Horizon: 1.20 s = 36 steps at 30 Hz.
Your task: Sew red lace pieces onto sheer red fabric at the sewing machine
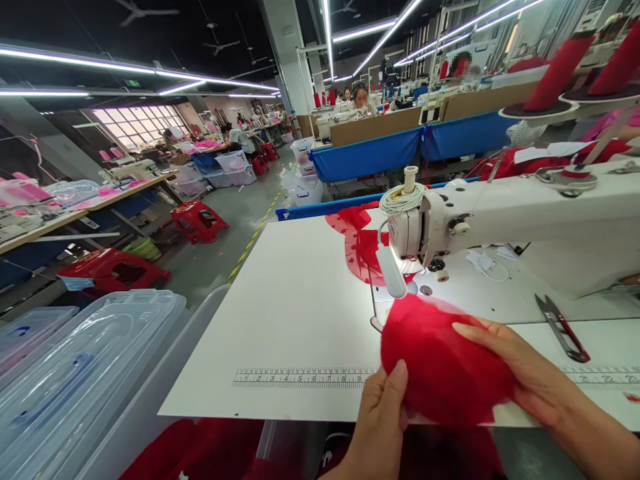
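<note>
A piece of red fabric [440,360] is stretched between my two hands at the front edge of the white sewing table [295,307]. My left hand [383,407] pinches its lower left side, thumb on top. On the right side my right hand [515,360] grips it, with the thumb lying across the upper face and the other fingers partly hidden behind. Just beyond the cloth stands the head of a white sewing machine [407,230] with a small lamp [391,272]. More red fabric pieces [357,250] lie behind and left of the needle area.
Thread snips [563,328] lie right of my right hand. A printed ruler [300,378] runs along the table's front. Lidded clear plastic boxes [95,360] stand at the left, and red cloth [200,447] hangs below the table edge. Red stools [115,273] stand beyond the boxes.
</note>
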### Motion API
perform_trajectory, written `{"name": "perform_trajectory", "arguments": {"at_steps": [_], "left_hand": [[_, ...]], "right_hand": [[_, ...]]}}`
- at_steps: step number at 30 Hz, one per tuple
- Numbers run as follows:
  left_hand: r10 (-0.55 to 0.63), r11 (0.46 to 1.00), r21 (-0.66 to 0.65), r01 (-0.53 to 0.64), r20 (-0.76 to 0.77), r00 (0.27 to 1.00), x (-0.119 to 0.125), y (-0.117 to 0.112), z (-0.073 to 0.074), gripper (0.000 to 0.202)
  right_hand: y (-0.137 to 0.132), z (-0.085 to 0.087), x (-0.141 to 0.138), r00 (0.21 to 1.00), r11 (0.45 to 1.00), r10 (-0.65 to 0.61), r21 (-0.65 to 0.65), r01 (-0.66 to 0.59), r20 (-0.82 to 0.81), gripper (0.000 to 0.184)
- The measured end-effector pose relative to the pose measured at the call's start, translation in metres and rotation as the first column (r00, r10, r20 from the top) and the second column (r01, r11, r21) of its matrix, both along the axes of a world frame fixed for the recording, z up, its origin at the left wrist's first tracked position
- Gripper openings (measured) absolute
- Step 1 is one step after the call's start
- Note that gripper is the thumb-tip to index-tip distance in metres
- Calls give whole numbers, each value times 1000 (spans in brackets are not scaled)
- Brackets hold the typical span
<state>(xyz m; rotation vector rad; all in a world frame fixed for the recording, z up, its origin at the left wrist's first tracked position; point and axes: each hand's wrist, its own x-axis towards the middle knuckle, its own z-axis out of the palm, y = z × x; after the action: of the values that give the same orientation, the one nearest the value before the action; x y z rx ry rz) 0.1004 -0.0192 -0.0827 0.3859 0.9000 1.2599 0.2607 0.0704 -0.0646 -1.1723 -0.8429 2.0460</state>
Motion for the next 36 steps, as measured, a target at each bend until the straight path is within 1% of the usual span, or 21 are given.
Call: {"name": "perform_trajectory", "arguments": {"at_steps": [3, 5, 6, 8, 9, 10, 12, 13, 14, 15, 16, 18, 19, 21, 22, 24, 25, 28, 30, 33, 36], "left_hand": [[-26, 997, -71, 34, 99, 995, 1, 1, -3, 47], [-155, 982, -84, 168, 139, 978, 2, -1, -8, 51], [-223, 970, -71, 232, 121, 967, 2, -2, -10, 54], [-352, 933, -81, 349, -26, 936, -3, -5, -5, 55], [-435, 900, -110, 423, -140, 889, -8, -5, 1, 50], [-527, 850, -152, 504, -271, 806, -14, -5, 11, 41], [-677, 700, -222, 678, -507, 533, -27, 0, 33, 23], [-670, 658, -212, 722, -603, 434, -32, 6, 43, 21], [-629, 663, -191, 724, -666, 401, -36, 13, 51, 23], [-590, 696, -149, 702, -677, 441, -37, 22, 55, 24], [-536, 750, -94, 655, -666, 518, -36, 33, 56, 25], [-401, 856, -16, 516, -651, 645, -30, 55, 48, 27], [-381, 879, -21, 477, -632, 674, -26, 66, 41, 32], [-335, 912, -33, 409, -634, 697, -19, 81, 27, 38], [-315, 922, -28, 387, -637, 704, -17, 86, 21, 39], [-292, 931, -17, 365, -634, 716, -16, 90, 13, 37], [-296, 931, -17, 365, -619, 727, -16, 90, 11, 34], [-315, 930, -38, 364, -588, 745, -19, 88, 10, 26], [-318, 930, -42, 364, -584, 747, -20, 87, 10, 23], [-341, 922, -43, 385, -565, 752, -22, 87, 10, 19], [-366, 905, -28, 425, -561, 742, -24, 86, 12, 18]], "right_hand": [[4, -10, 12, 989, 991, -117, 80, 110, 91, 44], [7, -18, 21, 952, 951, -173, 296, 93, 254, 40], [8, -22, 25, 903, 898, -231, 437, 54, 363, 39], [9, -28, 32, 753, 747, -378, 658, -96, 539, 37], [10, -29, 34, 684, 681, -434, 710, -176, 586, 37], [10, -30, 36, 637, 635, -470, 736, -237, 611, 36], [8, -30, 35, 605, 570, -501, 762, -308, 619, 34], [6, -29, 33, 600, 530, -521, 781, -330, 607, 33], [4, -28, 30, 596, 474, -552, 808, -350, 583, 32], [1, -27, 25, 594, 404, -583, 832, -381, 555, 32], [-3, -26, 19, 594, 321, -610, 849, -420, 524, 31], [-10, -24, 6, 614, 145, -624, 843, -517, 484, 31], [-14, -23, -1, 630, 70, -608, 823, -563, 483, 31], [-20, -22, -12, 662, -26, -559, 788, -616, 499, 31], [-22, -22, -15, 678, -41, -531, 784, -620, 508, 30], [-24, -22, -17, 703, 10, -490, 810, -587, 516, 26], [-24, -23, -15, 712, 73, -473, 828, -556, 520, 23], [-16, -24, -2, 719, 321, -434, 839, -439, 542, 21], [-8, -24, 8, 693, 431, -449, 816, -386, 565, 24], [-1, -20, 13, 618, 499, -479, 773, -392, 623, 33], [-4, -16, 2, 565, 536, -444, 711, -455, 696, 48]]}}
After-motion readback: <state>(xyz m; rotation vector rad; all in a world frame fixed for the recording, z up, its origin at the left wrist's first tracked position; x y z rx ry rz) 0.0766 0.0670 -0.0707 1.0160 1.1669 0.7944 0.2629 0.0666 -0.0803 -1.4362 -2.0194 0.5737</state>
